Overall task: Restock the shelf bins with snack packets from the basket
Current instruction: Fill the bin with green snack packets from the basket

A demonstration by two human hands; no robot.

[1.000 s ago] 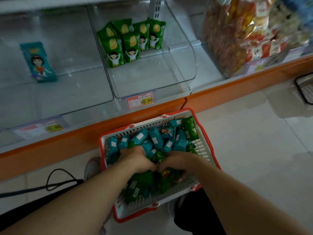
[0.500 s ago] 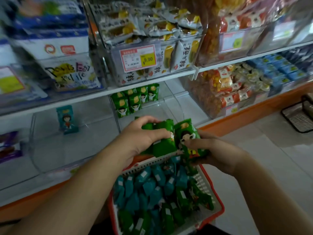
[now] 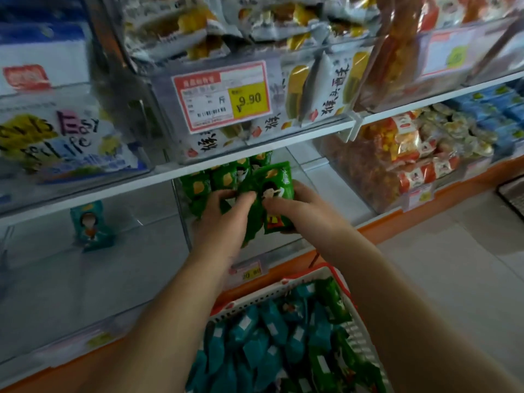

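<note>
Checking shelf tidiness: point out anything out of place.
Only the lone teal packet standing alone in the left clear bin looks odd. Both hands hold green packets at the middle bin.

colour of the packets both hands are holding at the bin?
Green packets, with a cartoon figure printed on the front. Head view, the only one.

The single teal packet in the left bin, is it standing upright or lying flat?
Upright. The teal packet stands on its bottom edge in the left clear bin, its printed face toward the camera, with nothing beside it.
</note>
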